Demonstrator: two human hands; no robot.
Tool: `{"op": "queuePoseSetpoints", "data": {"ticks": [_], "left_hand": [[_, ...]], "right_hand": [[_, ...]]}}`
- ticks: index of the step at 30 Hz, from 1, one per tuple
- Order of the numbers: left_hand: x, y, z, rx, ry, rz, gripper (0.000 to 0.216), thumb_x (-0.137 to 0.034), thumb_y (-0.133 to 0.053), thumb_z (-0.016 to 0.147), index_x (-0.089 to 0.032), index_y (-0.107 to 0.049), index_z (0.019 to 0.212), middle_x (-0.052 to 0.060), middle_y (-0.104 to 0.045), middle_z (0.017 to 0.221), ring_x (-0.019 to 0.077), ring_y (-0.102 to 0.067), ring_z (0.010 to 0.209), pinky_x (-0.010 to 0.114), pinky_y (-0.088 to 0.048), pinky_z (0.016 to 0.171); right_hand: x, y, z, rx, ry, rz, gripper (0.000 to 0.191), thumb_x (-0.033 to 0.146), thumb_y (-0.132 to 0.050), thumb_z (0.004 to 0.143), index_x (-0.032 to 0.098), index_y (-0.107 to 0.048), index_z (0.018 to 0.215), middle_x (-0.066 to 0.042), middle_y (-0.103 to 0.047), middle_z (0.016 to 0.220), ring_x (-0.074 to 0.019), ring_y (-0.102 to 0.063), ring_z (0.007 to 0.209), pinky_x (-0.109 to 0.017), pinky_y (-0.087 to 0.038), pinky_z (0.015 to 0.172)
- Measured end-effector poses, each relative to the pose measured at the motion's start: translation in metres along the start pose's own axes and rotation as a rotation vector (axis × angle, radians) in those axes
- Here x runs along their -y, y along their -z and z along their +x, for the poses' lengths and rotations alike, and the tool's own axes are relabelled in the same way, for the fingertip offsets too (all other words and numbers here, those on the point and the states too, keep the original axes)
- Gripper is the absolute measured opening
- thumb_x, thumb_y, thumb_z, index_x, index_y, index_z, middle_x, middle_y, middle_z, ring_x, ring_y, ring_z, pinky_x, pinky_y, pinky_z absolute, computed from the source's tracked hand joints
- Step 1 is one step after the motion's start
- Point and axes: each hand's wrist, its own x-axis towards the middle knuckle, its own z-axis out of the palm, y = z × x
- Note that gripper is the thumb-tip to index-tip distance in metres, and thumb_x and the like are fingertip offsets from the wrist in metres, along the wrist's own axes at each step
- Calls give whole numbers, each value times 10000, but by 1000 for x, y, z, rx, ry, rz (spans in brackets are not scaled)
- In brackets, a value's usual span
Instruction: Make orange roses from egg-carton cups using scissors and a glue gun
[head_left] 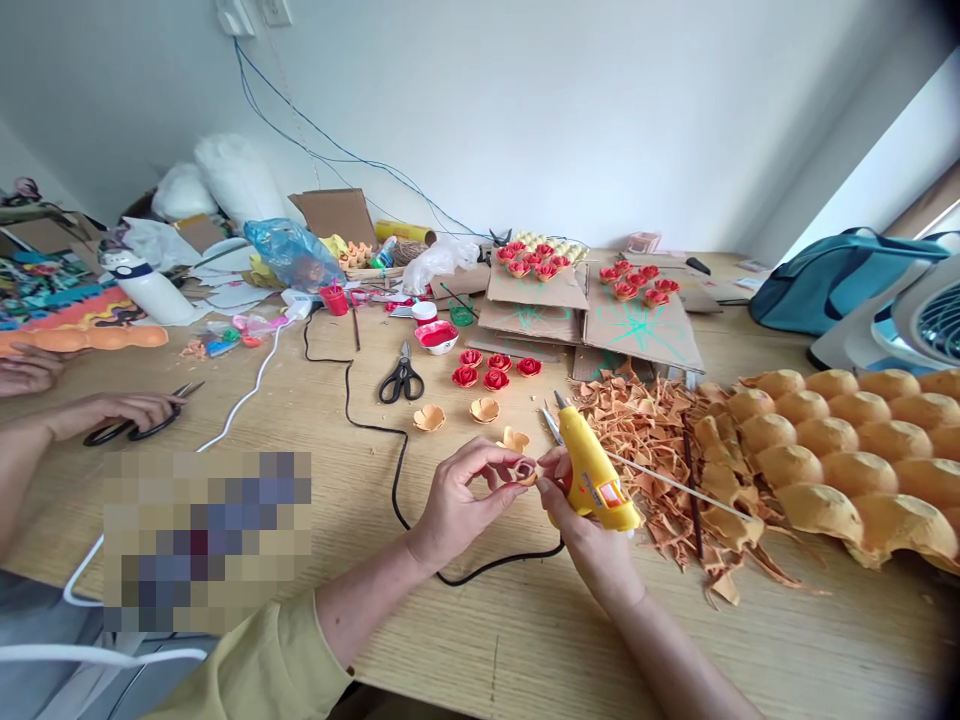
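Note:
Between its thumb and fingertips, my left hand (461, 500) pinches a small curled paper-pulp flower piece (526, 472) with a dark reddish middle. My right hand (596, 555) is wrapped round a yellow hot glue gun (587, 460), whose nozzle points up and away; its fingertips also come up to the flower piece. A white glue stick (682, 485) sticks out near the gun's rear. Just beyond my hands lie an orange cup-shaped blossom (514, 440) and two more like it. Red-painted roses (496, 379) sit behind them.
Black-handled scissors (402, 380) and a dish of red paint (436, 337) stand farther back. Carton scraps (649, 450) and egg trays (847, 430) fill the right. At left, another person's hand (124, 412) rests on scissors (154, 420). A black cord (401, 480) crosses the table.

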Motion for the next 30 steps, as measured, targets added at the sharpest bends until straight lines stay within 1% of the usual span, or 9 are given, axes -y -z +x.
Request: {"op": "queuePoseSetpoints", "data": {"ticks": [6, 12, 20, 23, 30], "left_hand": [[4, 1, 0, -3, -34, 22, 187, -141, -748, 826, -174, -717, 1007, 61, -693, 946, 137, -653, 813, 238, -557, 671], [4, 1, 0, -12, -46, 47, 167, -149, -753, 824, -176, -725, 986, 51, -693, 913, 134, -672, 782, 266, -588, 723], [4, 3, 0, -51, -149, 163, 212, -140, -778, 799, -183, -720, 999, 34, -696, 858, 125, -672, 738, 233, -572, 658], [3, 3, 0, -49, -161, 178, 200, -146, -778, 800, -183, -719, 988, 36, -702, 859, 124, -670, 728, 239, -572, 661], [3, 2, -2, -50, -154, 176, 188, -162, -781, 800, -177, -713, 974, 40, -700, 857, 128, -664, 734, 242, -562, 664]], "right_hand": [[-2, 0, 1, 13, 18, 29, 127, 262, -652, 874, 243, -544, 812, 12, -549, 823, -156, -540, 774, -296, -479, 743], [-3, 0, 1, 5, 2, 28, 164, 273, -668, 858, 243, -527, 780, 7, -574, 823, -167, -563, 799, -313, -498, 778], [-2, -3, 0, -32, -13, 14, 203, 313, -688, 838, 242, -518, 753, 1, -598, 796, -182, -595, 796, -338, -518, 791], [0, -2, -1, -26, -35, 50, 217, 309, -696, 837, 244, -501, 768, 3, -608, 809, -183, -607, 820, -338, -520, 811], [2, 0, -1, 10, -51, 41, 228, 331, -684, 854, 243, -494, 765, 11, -601, 788, -173, -595, 778, -319, -506, 746]]}}
